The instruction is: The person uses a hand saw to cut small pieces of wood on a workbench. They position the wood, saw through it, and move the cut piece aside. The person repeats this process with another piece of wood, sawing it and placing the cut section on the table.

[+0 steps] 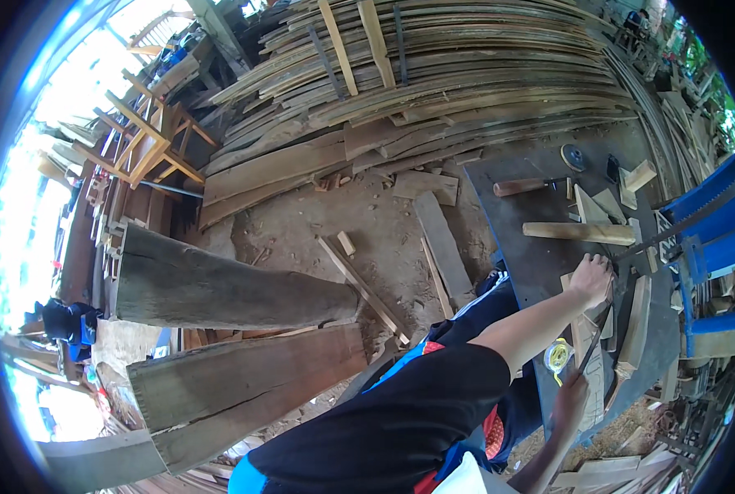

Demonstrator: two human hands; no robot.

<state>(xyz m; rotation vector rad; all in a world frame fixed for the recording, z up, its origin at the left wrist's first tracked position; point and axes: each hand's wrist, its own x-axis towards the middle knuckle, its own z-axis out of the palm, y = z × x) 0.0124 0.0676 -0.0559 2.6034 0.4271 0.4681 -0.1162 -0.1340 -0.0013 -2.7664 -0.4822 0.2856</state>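
Note:
Reaching across the dark tabletop (522,216), my left hand (591,280) has its fingers curled down over something I cannot make out. Closer to me, my right hand (571,401) is closed around the lower end of a long, thin dark tool (590,349); its exact kind is unclear. Beneath the tool lies a pale wooden piece (591,401) with dark lines across it. A yellow tape measure (558,354) rests left of that piece. On the other side lies a longer wooden block (636,321). Beyond my left hand is a rounded wooden bar (577,232).
The table's far end holds a wooden-handled tool (520,188), a round disc (574,156) and small offcuts. A narrow toothed blade (697,216) crosses toward a blue chair (717,247). Wide planks (235,284) stand at left; stacked boards (466,66) line the back.

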